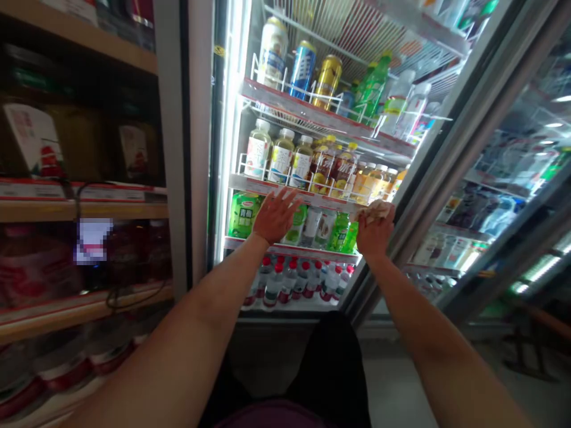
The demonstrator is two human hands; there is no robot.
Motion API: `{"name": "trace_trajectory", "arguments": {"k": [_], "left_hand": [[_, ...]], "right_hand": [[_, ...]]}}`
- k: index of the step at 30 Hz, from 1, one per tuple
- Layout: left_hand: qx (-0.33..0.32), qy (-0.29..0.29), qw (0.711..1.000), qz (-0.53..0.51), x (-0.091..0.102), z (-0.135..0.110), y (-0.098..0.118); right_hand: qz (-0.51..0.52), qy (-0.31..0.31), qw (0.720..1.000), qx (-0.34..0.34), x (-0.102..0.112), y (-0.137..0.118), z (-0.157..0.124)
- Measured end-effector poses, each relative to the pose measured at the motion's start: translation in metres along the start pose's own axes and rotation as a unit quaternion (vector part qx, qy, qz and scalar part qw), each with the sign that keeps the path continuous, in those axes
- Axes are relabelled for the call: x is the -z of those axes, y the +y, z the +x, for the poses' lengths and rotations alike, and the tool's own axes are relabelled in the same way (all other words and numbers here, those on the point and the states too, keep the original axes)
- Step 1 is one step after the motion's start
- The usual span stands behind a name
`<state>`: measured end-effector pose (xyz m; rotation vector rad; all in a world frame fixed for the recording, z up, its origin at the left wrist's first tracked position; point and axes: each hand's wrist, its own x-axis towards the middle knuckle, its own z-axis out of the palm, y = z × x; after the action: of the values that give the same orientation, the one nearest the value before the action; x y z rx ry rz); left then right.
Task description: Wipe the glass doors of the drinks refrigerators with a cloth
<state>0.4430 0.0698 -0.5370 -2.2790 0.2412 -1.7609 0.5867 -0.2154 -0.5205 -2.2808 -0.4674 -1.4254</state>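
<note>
Both my arms reach into an open drinks fridge. My left hand point(275, 215) is spread flat, fingers apart, against the front rail of a shelf point(254, 185) that carries pale bottles point(280, 156) and amber tea bottles point(333, 169). My right hand point(375, 230) is closed on a crumpled whitish cloth point(378, 209), pressed to the same rail further right. Green bottles point(243, 214) stand on the shelf just under my hands.
The fridge's glass door point(486, 148) is swung open on the right. Cans point(303, 68) stand on the upper shelf, red-capped water bottles point(285, 279) at the bottom. Wooden shelves point(84, 209) with goods run along the left. Another cooler stands at the far right.
</note>
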Motion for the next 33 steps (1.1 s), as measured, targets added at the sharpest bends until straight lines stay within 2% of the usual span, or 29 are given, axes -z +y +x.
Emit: {"name": "trace_trajectory", "arguments": {"k": [7,11,17,21,33], "left_hand": [[0.003,-0.008,1.0,-0.006,0.001,0.0,0.0],[-0.006,0.006,1.0,-0.001,0.001,0.0,0.0],[0.0,-0.013,1.0,-0.006,0.001,0.0,0.0],[-0.007,-0.003,1.0,-0.001,0.001,0.0,0.0],[-0.01,0.005,1.0,0.014,0.001,0.0,0.0]], "right_hand": [[0.018,-0.007,1.0,-0.013,-0.02,0.007,-0.06],[0.026,-0.034,0.999,-0.019,-0.028,0.009,-0.094],[0.057,-0.066,0.995,-0.039,-0.04,0.014,-0.15],[0.067,-0.099,0.991,-0.062,-0.047,0.014,-0.182],[0.07,-0.154,0.98,-0.102,-0.058,0.012,-0.24]]}}
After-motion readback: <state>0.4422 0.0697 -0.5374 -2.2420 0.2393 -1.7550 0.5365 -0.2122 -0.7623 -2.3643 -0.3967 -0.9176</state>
